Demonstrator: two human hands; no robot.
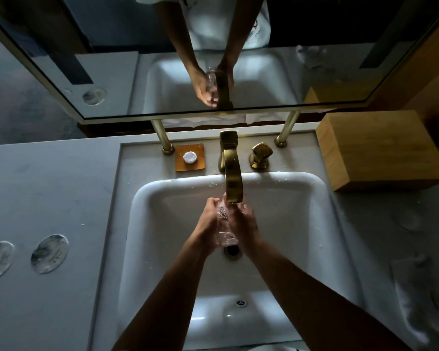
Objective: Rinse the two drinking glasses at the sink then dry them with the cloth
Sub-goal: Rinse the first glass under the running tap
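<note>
both hands, left hand [209, 219] and right hand [243, 221], closed around one drinking glass [224, 224] under the brass faucet [232, 173]; turning it slowly would rinse every side.

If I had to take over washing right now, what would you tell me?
Left hand: gripping one side of the clear drinking glass.
Right hand: gripping the other side of the same glass.
The glass is held tilted over the white square sink, its mouth under the gold brass faucet, with water bubbling into it.
The white folded cloth lies on the grey counter, right of the sink, untouched.
I cannot make out the second glass for certain.
Done: rinsing of this glass is under way.
Left: finish the rinse, rinse the other glass, dry both with the cloth.
</note>
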